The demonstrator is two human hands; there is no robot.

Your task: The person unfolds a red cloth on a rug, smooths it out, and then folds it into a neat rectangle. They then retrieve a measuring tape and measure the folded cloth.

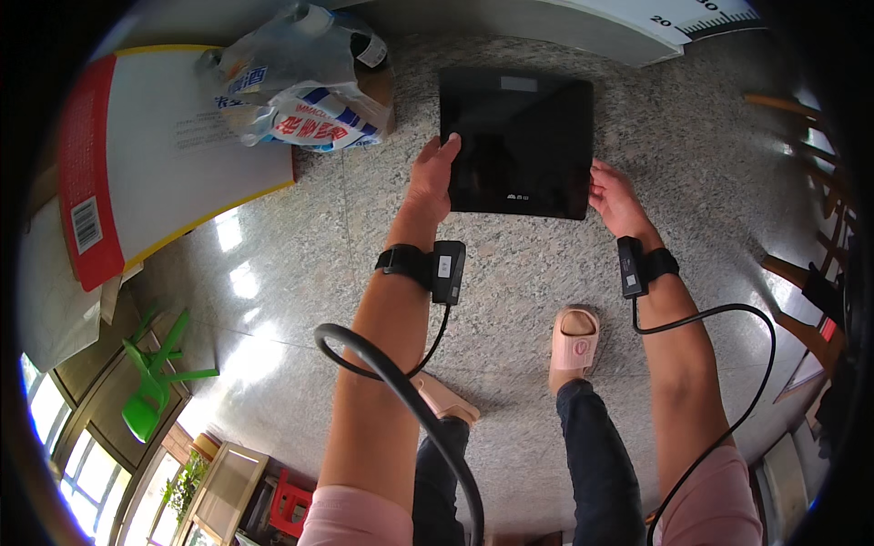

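A black square digital scale (517, 157), with a small grey display window near its far edge, lies face up between my hands. My left hand (433, 174) grips its left edge, the thumb on top and the other fingers mostly hidden. At the opposite edge, my right hand (613, 194) has its curled fingers against the side, some fingertips out of sight. Whether the scale rests on the floor or is slightly raised, I cannot tell.
Speckled stone floor (382, 205) lies below. To the left are a clear plastic bag (307, 89) with a bottle in it and a large white, red-edged carton (184, 136). A green plastic chair (153, 382) stands lower left; wooden chair legs (785, 269) are at right. Cables run from both wrist devices.
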